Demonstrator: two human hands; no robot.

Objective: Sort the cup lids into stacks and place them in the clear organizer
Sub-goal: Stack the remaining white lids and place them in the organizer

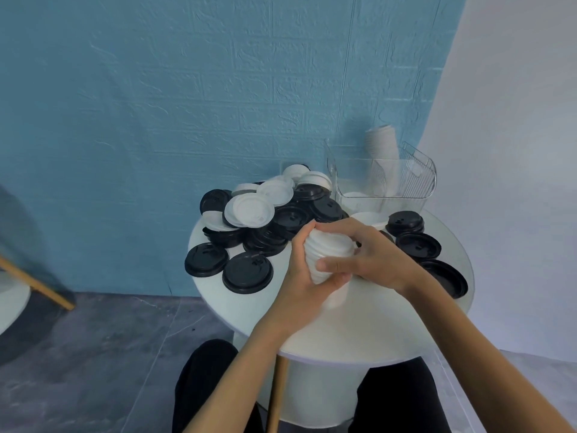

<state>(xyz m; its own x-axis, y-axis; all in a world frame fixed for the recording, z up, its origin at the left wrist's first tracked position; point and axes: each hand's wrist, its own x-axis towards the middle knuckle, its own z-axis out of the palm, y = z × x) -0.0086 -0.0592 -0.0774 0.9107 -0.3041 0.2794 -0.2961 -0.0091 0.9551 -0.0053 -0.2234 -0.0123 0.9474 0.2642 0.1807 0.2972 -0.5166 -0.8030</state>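
Left hand (pixel 301 273) cups a white stack (pixel 327 254) of lids from below and the near side, fingers curled round it; right hand (pixel 371 254) wraps it from the right, thumb across the near face, fingertips over the top; both hands grasp the one stack, held just above the table (pixel 359 326) near its middle. Judgement: the two-handed hold is there to square the lids and keep them nested, since a loose column would likely fan apart under one hand.

Far left of the hands: a mixed pile (pixel 268 210) of black and white lids, unsorted, overlapping; loose black lids (pixel 418 245) lie to the right, near the table edge.

Organizer (pixel 384 182) stands far right on the table, just beyond the hands; a tall white stack (pixel 382 151) already leans inside it; more white shows low in its left part, kind unclear. Judgement: placed close so a finished stack travels a short way.
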